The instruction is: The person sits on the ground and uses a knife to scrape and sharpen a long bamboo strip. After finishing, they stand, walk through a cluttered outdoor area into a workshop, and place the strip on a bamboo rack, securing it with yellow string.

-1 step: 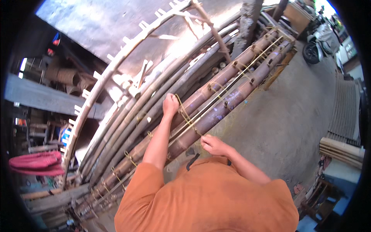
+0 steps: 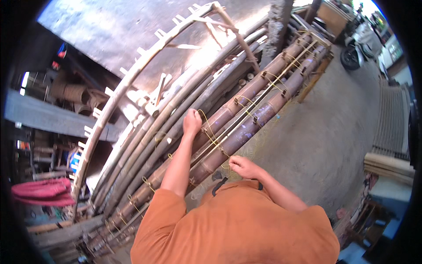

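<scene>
Two thick brown bamboo poles run side by side from lower left to upper right: a far pole (image 2: 225, 114) and a near pole (image 2: 241, 133) with purple patches. Short pegs stick out of them, and loops of yellow cord bind them at intervals. At the far side, my left hand (image 2: 192, 122) is closed in a fist around one end of the yellow cord (image 2: 208, 127). The cord crosses over both poles toward my right hand (image 2: 245, 168), which pinches its other end on the near side. A thin split strip (image 2: 233, 126) lies between the poles.
Several weathered poles (image 2: 176, 105) lie beyond the bamboo, beneath a curved pegged bamboo rail (image 2: 145, 58). A rough post (image 2: 274, 35) stands at the upper middle. A motorbike (image 2: 358, 48) is parked at upper right on the concrete floor (image 2: 321, 136). A red cloth (image 2: 41, 192) hangs at left.
My right hand sits slightly lower, with a little more cord showing between it and the near pole. The left hand keeps its grip, and the whole view has shifted slightly.
</scene>
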The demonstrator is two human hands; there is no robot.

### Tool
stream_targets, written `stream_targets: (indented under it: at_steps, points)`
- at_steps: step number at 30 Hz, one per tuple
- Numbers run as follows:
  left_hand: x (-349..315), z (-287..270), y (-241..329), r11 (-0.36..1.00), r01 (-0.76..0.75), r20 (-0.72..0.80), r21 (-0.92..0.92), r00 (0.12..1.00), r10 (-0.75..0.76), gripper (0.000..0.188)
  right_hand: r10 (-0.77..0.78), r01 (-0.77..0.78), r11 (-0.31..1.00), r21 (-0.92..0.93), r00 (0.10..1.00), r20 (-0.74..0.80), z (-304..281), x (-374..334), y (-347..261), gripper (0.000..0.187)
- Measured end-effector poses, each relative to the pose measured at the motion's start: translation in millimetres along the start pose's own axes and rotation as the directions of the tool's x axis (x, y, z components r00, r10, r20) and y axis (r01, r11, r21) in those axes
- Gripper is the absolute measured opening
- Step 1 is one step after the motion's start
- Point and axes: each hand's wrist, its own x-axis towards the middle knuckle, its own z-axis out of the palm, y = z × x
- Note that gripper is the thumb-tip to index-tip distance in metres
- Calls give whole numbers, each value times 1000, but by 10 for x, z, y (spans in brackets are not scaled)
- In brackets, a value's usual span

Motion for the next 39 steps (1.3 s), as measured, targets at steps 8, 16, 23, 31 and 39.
stream_targets:
  at_steps: [8,16,23,31,39]
  points:
    - [-274,-1581,-897,969,-31,396,245,915,-71,64,-167,-232,857,-460,719,-675,459,-115,-7,28]
    - [-886,-1770,-1149,838,396,664,-376,746,-55,33,-381,185,607,-773,921,-78,1591,331,-237,32]
    - [-970,-1483,-1326,715,412,596,-564,803,8,21,128,-148,985,-93,972,-196,1807,189,-719,24]
    - [-1322,-1596,-1243,847,-77,196,-526,958,209,15,22,-71,990,-124,933,-359,1807,500,-972,27]
    - [-1701,-2222,-624,448,437,589,-780,754,291,21,-48,-7,981,-193,959,-280,1529,494,-1111,28]
